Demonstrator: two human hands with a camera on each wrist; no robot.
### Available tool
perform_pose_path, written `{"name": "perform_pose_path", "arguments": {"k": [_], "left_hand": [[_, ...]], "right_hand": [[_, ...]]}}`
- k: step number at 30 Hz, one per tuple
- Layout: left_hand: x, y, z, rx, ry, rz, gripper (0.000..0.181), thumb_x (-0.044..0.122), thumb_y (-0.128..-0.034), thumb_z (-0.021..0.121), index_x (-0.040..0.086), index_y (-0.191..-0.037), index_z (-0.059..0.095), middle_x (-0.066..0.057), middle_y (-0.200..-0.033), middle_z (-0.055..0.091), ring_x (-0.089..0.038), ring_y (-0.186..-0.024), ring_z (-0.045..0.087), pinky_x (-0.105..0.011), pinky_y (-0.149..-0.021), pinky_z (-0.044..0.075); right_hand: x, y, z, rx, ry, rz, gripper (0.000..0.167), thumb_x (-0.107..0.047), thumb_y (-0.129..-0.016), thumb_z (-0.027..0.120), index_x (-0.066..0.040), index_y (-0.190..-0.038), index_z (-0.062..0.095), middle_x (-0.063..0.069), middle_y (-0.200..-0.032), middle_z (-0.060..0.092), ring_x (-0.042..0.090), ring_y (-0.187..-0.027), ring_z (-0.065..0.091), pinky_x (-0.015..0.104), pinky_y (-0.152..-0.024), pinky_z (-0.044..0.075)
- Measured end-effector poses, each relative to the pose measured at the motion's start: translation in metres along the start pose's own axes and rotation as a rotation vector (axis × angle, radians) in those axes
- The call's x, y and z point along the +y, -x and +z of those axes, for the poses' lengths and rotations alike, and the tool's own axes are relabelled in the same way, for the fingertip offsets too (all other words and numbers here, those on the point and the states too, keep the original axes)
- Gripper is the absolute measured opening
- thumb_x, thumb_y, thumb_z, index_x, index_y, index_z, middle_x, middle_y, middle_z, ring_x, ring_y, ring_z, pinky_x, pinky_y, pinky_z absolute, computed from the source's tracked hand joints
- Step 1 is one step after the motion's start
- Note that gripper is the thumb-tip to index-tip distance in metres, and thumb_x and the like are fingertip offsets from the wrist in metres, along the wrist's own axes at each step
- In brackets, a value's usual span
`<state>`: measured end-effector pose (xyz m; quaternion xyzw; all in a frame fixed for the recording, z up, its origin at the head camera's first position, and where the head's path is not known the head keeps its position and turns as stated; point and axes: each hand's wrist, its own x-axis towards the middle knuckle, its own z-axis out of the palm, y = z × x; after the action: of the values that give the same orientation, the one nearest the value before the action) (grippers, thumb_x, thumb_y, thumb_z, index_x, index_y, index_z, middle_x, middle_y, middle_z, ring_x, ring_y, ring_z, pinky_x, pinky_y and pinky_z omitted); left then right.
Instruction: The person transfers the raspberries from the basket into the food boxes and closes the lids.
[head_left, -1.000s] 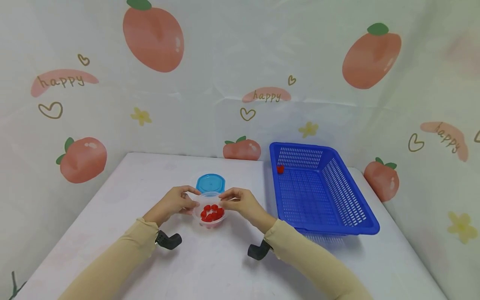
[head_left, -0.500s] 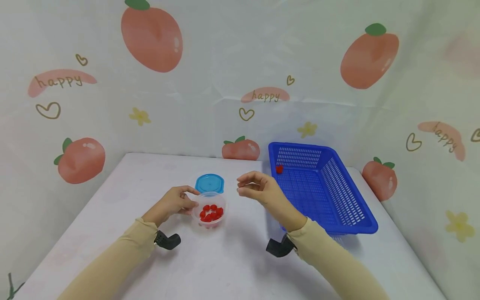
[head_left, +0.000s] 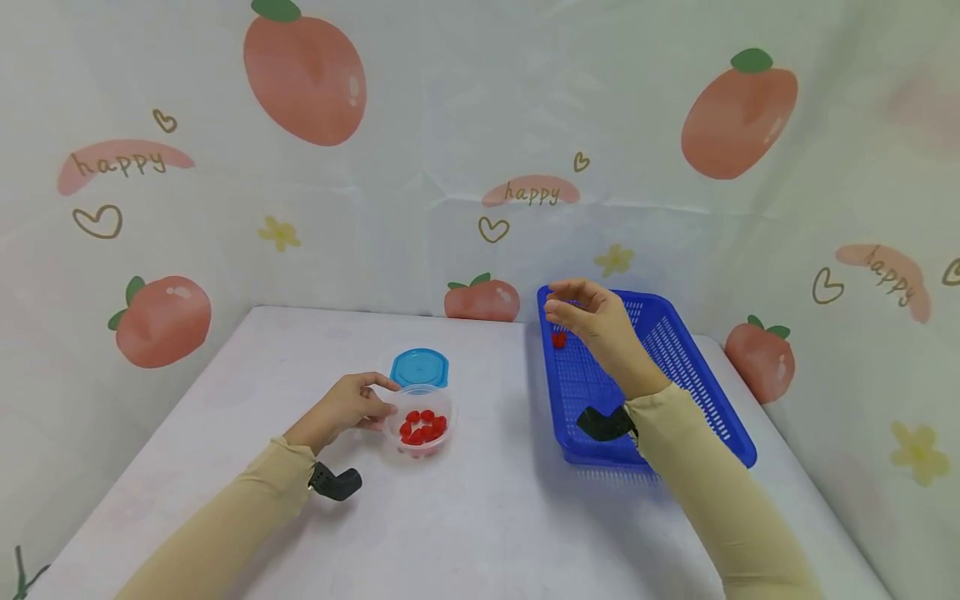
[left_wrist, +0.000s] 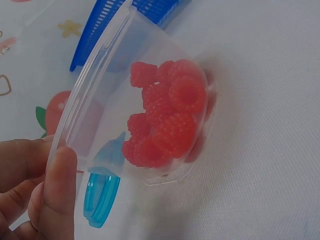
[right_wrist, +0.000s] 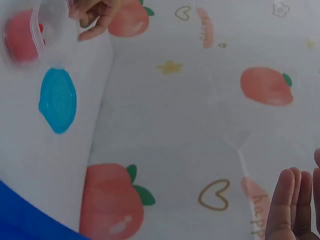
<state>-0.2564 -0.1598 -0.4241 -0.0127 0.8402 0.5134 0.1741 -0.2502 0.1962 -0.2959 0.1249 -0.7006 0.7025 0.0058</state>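
Note:
A clear plastic tub stands on the table with several red raspberries at its bottom. My left hand pinches the tub's rim at its left side, thumb on the outer wall. My right hand is raised over the blue plastic basket, its fingers bent gently and nothing visible between them. One red raspberry lies inside the basket by its left wall, just below the right hand's fingertips in the head view. The right wrist view catches only some right-hand fingers.
A blue lid lies on the white table right behind the tub. The basket takes up the table's right rear part. Behind the table hangs a white cloth printed with fruit.
My right hand has left the tub's rim and moved right and upward to above the basket. The left hand has kept its hold on the tub, which stays in place.

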Motion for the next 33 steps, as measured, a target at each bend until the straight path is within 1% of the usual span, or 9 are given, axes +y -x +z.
{"name": "perform_pose_path", "arguments": {"k": [5,13,17,20,23,25,27,30,33], "left_hand": [[0.0,0.0,0.001,-0.001,-0.004,-0.005,0.043,0.013,-0.0854,0.073,0.007,-0.126,0.058,-0.009,-0.079,0.058,-0.018,-0.064,0.061,-0.025,-0.064,0.057],[0.0,0.0,0.0,-0.001,-0.01,-0.005,0.043,0.014,-0.0855,0.073,0.007,-0.126,0.058,-0.009,-0.08,0.059,-0.018,-0.065,0.061,-0.025,-0.065,0.057],[0.0,0.0,0.0,-0.009,0.005,0.0,0.044,0.013,-0.0851,0.074,0.007,-0.125,0.058,-0.008,-0.078,0.058,-0.017,-0.064,0.061,-0.024,-0.064,0.057],[0.0,0.0,0.0,-0.011,0.013,0.002,0.043,0.012,-0.0849,0.074,0.006,-0.125,0.058,-0.007,-0.074,0.058,-0.016,-0.062,0.061,-0.024,-0.064,0.057],[0.001,0.001,0.0,-0.009,0.014,0.003,0.043,0.012,-0.0847,0.074,0.006,-0.124,0.058,-0.006,-0.073,0.057,-0.015,-0.061,0.06,-0.024,-0.063,0.057],[0.002,0.001,0.0,-0.012,0.009,0.007,0.044,0.012,-0.085,0.074,0.006,-0.125,0.058,-0.006,-0.073,0.057,-0.015,-0.061,0.06,-0.024,-0.063,0.057],[0.003,0.002,0.0,-0.011,0.008,0.007,0.043,0.013,-0.0851,0.074,0.006,-0.125,0.058,-0.006,-0.073,0.057,-0.015,-0.061,0.06,-0.024,-0.062,0.057],[0.003,0.003,0.001,-0.011,0.008,0.003,0.043,0.012,-0.0853,0.073,0.006,-0.125,0.058,-0.006,-0.073,0.057,-0.015,-0.061,0.06,-0.024,-0.062,0.057],[0.003,0.003,0.0,-0.01,0.008,-0.001,0.042,0.012,-0.0854,0.073,0.006,-0.124,0.058,-0.006,-0.073,0.057,-0.015,-0.061,0.06,-0.024,-0.063,0.057]], "right_hand": [[0.004,-0.022,-0.022,0.067,-0.053,0.024,0.017,-0.009,-0.092,0.065,-0.012,-0.108,0.061,0.002,-0.104,0.056,0.017,-0.105,0.059,0.021,-0.089,0.053],[0.023,-0.049,-0.051,0.157,-0.096,0.045,0.017,-0.006,-0.092,0.063,-0.012,-0.108,0.059,0.002,-0.108,0.055,0.014,-0.102,0.059,0.018,-0.086,0.054],[0.039,-0.06,-0.062,0.183,-0.059,0.084,0.017,-0.005,-0.093,0.061,-0.013,-0.108,0.058,0.001,-0.108,0.055,0.012,-0.098,0.058,0.018,-0.085,0.054],[0.05,-0.067,-0.069,0.197,-0.032,0.163,0.025,-0.007,-0.095,0.059,-0.01,-0.119,0.055,0.002,-0.113,0.053,0.01,-0.101,0.057,0.021,-0.092,0.051],[0.058,-0.071,-0.075,0.211,-0.026,0.237,0.041,-0.006,-0.097,0.055,-0.001,-0.136,0.045,0.003,-0.118,0.049,0.022,-0.12,0.052,0.029,-0.105,0.044],[0.064,-0.073,-0.079,0.224,0.002,0.264,0.049,-0.005,-0.098,0.052,0.004,-0.144,0.037,0.012,-0.129,0.047,0.029,-0.132,0.045,0.033,-0.111,0.039],[0.07,-0.075,-0.083,0.251,0.025,0.284,0.05,-0.005,-0.099,0.051,0.006,-0.145,0.034,0.02,-0.137,0.044,0.033,-0.138,0.038,0.035,-0.112,0.037],[0.082,-0.079,-0.086,0.295,0.082,0.319,0.049,-0.006,-0.098,0.052,0.005,-0.144,0.037,0.024,-0.148,0.037,0.034,-0.137,0.04,0.035,-0.11,0.039],[0.093,-0.08,-0.086,0.313,0.127,0.353,0.047,-0.006,-0.098,0.053,0.006,-0.142,0.041,0.025,-0.146,0.041,0.034,-0.134,0.043,0.036,-0.108,0.041]]}}
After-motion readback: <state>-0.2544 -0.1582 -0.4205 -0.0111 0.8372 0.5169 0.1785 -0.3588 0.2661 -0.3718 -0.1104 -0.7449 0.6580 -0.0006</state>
